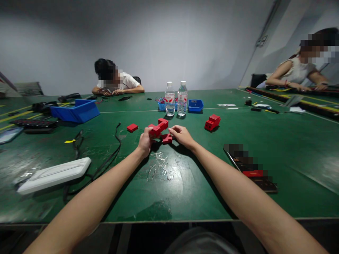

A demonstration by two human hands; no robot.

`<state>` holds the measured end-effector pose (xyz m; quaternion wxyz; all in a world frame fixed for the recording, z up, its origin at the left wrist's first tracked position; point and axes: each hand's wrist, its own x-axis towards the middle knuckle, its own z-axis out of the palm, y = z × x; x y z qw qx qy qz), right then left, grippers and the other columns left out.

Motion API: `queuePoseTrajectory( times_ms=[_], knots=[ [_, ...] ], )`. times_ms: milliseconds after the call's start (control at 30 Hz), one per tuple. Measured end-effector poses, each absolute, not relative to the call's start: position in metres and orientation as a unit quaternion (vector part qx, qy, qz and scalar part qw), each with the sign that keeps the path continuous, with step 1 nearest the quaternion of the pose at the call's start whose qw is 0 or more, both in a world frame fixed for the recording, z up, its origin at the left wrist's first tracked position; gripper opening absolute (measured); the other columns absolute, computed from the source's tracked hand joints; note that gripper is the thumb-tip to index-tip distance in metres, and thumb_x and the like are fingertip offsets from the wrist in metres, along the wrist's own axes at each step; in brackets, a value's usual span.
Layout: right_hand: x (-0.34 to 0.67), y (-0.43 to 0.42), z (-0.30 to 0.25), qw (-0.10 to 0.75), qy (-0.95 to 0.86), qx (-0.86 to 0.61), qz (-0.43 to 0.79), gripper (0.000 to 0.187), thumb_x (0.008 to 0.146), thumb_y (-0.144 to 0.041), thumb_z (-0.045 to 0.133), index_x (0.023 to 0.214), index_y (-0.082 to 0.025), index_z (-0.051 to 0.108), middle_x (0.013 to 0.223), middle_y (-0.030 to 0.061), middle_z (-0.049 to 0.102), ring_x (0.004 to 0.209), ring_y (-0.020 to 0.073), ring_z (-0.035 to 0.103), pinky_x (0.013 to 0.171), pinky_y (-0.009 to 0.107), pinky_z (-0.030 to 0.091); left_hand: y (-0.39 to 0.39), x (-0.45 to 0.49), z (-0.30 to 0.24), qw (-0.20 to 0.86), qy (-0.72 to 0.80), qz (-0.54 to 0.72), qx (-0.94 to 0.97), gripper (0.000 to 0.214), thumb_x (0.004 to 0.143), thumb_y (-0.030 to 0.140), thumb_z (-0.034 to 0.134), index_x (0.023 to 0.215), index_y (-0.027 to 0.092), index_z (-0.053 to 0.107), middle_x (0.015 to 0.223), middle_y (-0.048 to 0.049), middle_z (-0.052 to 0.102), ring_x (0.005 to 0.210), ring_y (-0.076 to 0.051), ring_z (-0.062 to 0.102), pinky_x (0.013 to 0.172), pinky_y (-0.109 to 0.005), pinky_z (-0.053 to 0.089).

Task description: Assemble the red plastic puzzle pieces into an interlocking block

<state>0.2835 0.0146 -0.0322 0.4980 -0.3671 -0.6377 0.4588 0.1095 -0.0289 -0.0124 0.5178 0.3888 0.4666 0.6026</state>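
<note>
My left hand (145,142) is closed around an angular red plastic piece (161,125), lifted over the green table. Just below that piece is a smaller red block (166,139); whether it touches the held piece or lies on the table, I cannot tell. To its right, my right hand (183,135) is pinched, fingertips close to both red parts. Anything between those fingertips is too small to make out. A flat red block (132,127) lies left of my left hand. Farther right sits a larger red block with holes (212,122).
Two water bottles (170,102) stand ahead, beside small blue bins (195,106). At left are a large blue bin (76,111), a white power bank (55,175) and a black cable (113,151). A phone (249,169) lies right. Two people sit across the green table (185,197).
</note>
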Motion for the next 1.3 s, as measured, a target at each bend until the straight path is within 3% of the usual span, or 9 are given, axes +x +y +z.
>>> queuePoseTrajectory(
  times_ms=[100, 200, 300, 433, 667, 867, 1000, 1133, 1300],
  knots=[
    [0.283, 0.012, -0.029, 0.509, -0.644, -0.360, 0.443, 0.042, 0.077, -0.058, 0.062, 0.088, -0.017, 0.066, 0.077, 0.0000, 0.066, 0.069, 0.0116, 0.058, 0.063, 0.023, 0.044, -0.031, 0.110, -0.017, 0.425, 0.498, 0.579, 0.486, 0.039, 0.073, 0.050, 0.054, 0.080, 0.014, 0.066, 0.073, -0.0061, 0.069, 0.065, -0.018, 0.062, 0.058, -0.027, 0.042],
    [0.285, 0.010, -0.024, 0.498, -0.630, -0.363, 0.473, 0.050, 0.078, -0.063, 0.057, 0.093, -0.017, 0.066, 0.084, 0.0021, 0.067, 0.074, 0.0127, 0.059, 0.064, 0.023, 0.044, -0.037, 0.111, -0.020, 0.229, 0.504, 0.502, 0.664, 0.030, 0.072, 0.043, 0.063, 0.080, 0.015, 0.066, 0.080, -0.0068, 0.069, 0.075, -0.020, 0.062, 0.073, -0.032, 0.047],
    [0.287, 0.009, -0.023, 0.491, -0.622, -0.361, 0.492, 0.052, 0.075, -0.064, 0.060, 0.094, -0.016, 0.066, 0.084, 0.0024, 0.068, 0.069, 0.0118, 0.057, 0.060, 0.022, 0.043, -0.045, 0.114, -0.021, 0.094, 0.460, 0.442, 0.764, 0.027, 0.073, 0.034, 0.066, 0.094, 0.016, 0.065, 0.096, -0.0081, 0.068, 0.089, -0.022, 0.063, 0.084, -0.034, 0.048],
    [0.288, 0.010, -0.023, 0.488, -0.622, -0.345, 0.506, 0.050, 0.073, -0.063, 0.063, 0.085, -0.015, 0.066, 0.074, 0.0004, 0.064, 0.061, 0.0103, 0.053, 0.058, 0.023, 0.041, -0.051, 0.119, -0.020, 0.072, 0.426, 0.433, 0.791, 0.032, 0.080, 0.028, 0.063, 0.110, 0.016, 0.059, 0.106, -0.0103, 0.068, 0.094, -0.020, 0.065, 0.086, -0.034, 0.050],
    [0.284, 0.007, -0.023, 0.499, -0.642, -0.374, 0.447, 0.046, 0.070, -0.057, 0.069, 0.087, -0.015, 0.064, 0.074, -0.0014, 0.061, 0.066, 0.0116, 0.052, 0.068, 0.026, 0.042, -0.044, 0.116, -0.023, -0.045, 0.329, 0.361, 0.872, 0.018, 0.079, 0.015, 0.062, 0.096, 0.019, 0.065, 0.107, -0.0094, 0.070, 0.101, -0.023, 0.063, 0.089, -0.040, 0.049],
    [0.286, 0.008, -0.024, 0.519, -0.619, -0.384, 0.448, 0.042, 0.067, -0.051, 0.072, 0.089, -0.015, 0.062, 0.075, -0.0022, 0.060, 0.068, 0.0119, 0.052, 0.070, 0.026, 0.043, -0.051, 0.122, -0.019, 0.004, 0.355, 0.412, 0.839, 0.023, 0.087, 0.033, 0.059, 0.105, 0.017, 0.060, 0.110, -0.0114, 0.064, 0.103, -0.022, 0.060, 0.090, -0.037, 0.048],
    [0.288, 0.008, -0.022, 0.548, -0.567, -0.371, 0.491, 0.045, 0.062, -0.047, 0.078, 0.090, -0.017, 0.061, 0.074, -0.0030, 0.061, 0.066, 0.0118, 0.056, 0.068, 0.026, 0.046, -0.048, 0.118, -0.017, 0.101, 0.451, 0.428, 0.777, 0.029, 0.094, 0.041, 0.045, 0.096, 0.017, 0.061, 0.093, -0.0065, 0.066, 0.087, -0.019, 0.060, 0.081, -0.033, 0.048],
    [0.288, 0.007, -0.022, 0.509, -0.581, -0.336, 0.539, 0.044, 0.057, -0.043, 0.083, 0.087, -0.014, 0.067, 0.078, 0.0007, 0.066, 0.068, 0.0130, 0.060, 0.071, 0.028, 0.049, -0.041, 0.112, -0.018, 0.151, 0.448, 0.357, 0.806, 0.039, 0.095, 0.043, 0.037, 0.084, 0.019, 0.065, 0.084, -0.0046, 0.068, 0.084, -0.020, 0.058, 0.084, -0.035, 0.045],
    [0.287, 0.003, -0.022, 0.486, -0.649, -0.319, 0.491, 0.042, 0.056, -0.041, 0.085, 0.087, -0.015, 0.075, 0.092, 0.0063, 0.071, 0.083, 0.0171, 0.064, 0.084, 0.033, 0.050, -0.038, 0.112, -0.019, 0.163, 0.435, 0.355, 0.811, 0.032, 0.087, 0.044, 0.051, 0.082, 0.020, 0.070, 0.083, -0.0053, 0.070, 0.088, -0.022, 0.057, 0.087, -0.037, 0.043]
  ],
)
